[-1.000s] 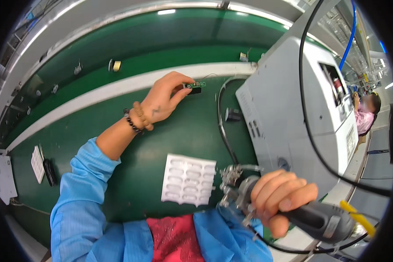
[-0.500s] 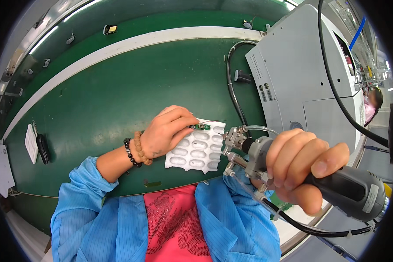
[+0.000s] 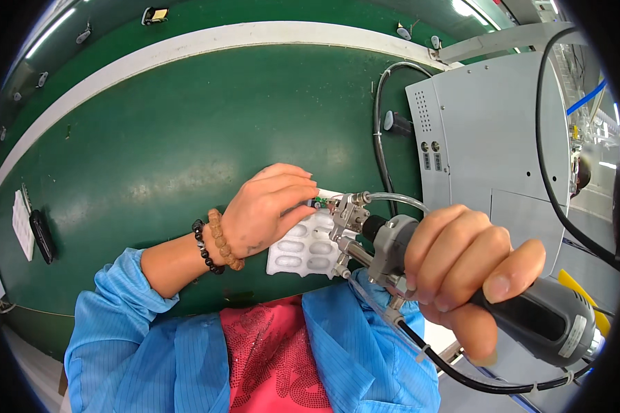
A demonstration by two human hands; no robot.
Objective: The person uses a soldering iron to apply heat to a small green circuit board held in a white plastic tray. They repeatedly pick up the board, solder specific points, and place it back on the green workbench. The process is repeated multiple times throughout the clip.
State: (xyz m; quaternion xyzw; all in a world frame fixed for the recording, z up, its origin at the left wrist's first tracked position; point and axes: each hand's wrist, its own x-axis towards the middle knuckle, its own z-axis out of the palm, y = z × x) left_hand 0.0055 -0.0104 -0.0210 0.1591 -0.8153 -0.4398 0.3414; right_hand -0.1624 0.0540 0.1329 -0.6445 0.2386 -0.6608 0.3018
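My left hand is closed, its thumb and fingertips pinching a small green circuit board just over the far side of a white moulded tray. Oval hollows cover the tray, which is partly hidden by my hand and the tool. A grey and black power screwdriver is wrapped in the fingers of my right hand. Its metal head, with clear tubing attached, points left and reaches the board's right end. Whether the tip touches the board is hidden.
A large grey machine housing stands on the right. Beside it a black hose curves over the green table, near a small dark cylindrical object. On the far left lie a black oblong object and a white pad.
The screwdriver in my right hand has moved left, bringing its metal head up to the circuit board. My left hand keeps its pinch on the board. The whole view has shifted slightly.
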